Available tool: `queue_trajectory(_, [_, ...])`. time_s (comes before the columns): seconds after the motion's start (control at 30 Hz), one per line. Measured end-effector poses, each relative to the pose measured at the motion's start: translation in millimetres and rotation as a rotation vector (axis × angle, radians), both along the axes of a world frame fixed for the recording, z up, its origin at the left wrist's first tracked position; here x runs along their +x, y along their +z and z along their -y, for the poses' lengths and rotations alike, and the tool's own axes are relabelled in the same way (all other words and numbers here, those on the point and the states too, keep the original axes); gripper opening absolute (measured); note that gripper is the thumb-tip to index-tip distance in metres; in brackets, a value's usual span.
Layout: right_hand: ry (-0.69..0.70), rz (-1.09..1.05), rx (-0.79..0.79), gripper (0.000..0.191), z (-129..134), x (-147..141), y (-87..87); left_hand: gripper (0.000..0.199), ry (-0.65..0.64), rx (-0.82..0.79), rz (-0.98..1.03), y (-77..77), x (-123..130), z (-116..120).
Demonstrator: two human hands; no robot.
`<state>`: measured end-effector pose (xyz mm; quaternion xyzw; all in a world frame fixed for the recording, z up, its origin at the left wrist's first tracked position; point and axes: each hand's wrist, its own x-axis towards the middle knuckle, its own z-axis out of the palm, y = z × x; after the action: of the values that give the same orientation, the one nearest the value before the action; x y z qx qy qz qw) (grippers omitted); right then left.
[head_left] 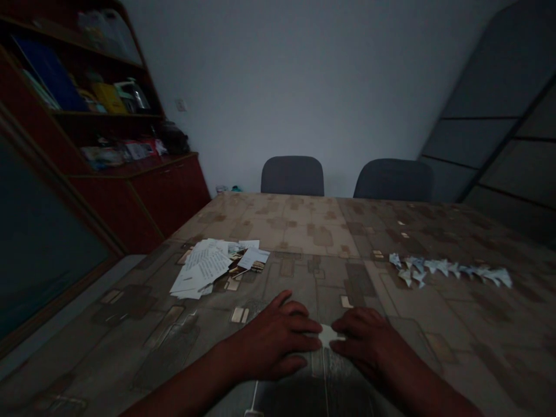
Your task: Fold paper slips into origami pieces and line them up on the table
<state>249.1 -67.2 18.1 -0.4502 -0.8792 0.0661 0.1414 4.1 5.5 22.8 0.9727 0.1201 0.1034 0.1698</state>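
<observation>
A small white piece of paper [327, 336] lies at the near middle of the table, between my two hands. My left hand [278, 339] reaches in from the left, its fingertips pressed on the paper's left side and holding it. From the other side, my right hand [367, 339] grips the right side with thumb and fingers closed. Fingers cover both ends of the paper, so its full shape is hidden. To the left lies a loose pile of cut paper pieces [202, 267], some printed. On the right, several small folded paper shapes [447, 269] sit in a row.
A patterned cloth covers the table [304, 226]. Two grey chairs [292, 175] stand at its far edge by the wall. A red-brown cabinet [169, 188] with filled shelves is at the left. The room is dim.
</observation>
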Motion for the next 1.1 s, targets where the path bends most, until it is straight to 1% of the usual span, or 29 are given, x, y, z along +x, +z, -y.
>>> queue_trajectory(0.1, [0.036, 0.015, 0.040, 0.005, 1, 3, 3.0, 0.038, -0.011, 0.003, 0.005, 1.4, -1, -1])
queue_trajectory(0.23, [0.052, 0.025, 0.119, 0.004, 2, 2, 0.5, 0.039, -0.006, 0.026, 0.009, 1.3, -1, -1])
queue_trajectory(0.33, [0.054, 0.014, 0.087, 0.007, 2, 1, 1.4, 0.037, 0.004, 0.034, 0.008, -0.4, 0, 0])
queue_trajectory(0.47, [0.055, -0.051, 0.031, 0.010, 2, 1, 5.8, 0.034, 0.011, 0.030, 0.022, -2.1, 1, 1])
queue_trajectory(0.63, [0.062, -0.057, 0.048, 0.010, 2, -2, 5.6, 0.036, -0.002, 0.022, 0.005, -1.7, 1, 0])
queue_trajectory(0.73, [0.075, -0.035, 0.040, 0.013, 2, -3, 8.6, 0.036, 0.001, 0.031, 0.005, -3.1, 1, 0])
queue_trajectory(0.9, [0.071, 0.030, -0.046, 0.018, 3, -2, 16.6, 0.035, 0.000, 0.053, 0.018, -3.5, 1, 0])
queue_trajectory(1.1, [0.039, 0.002, -0.054, 0.018, 5, -1, 13.4, 0.039, -0.012, 0.023, 0.008, -0.3, 1, 0])
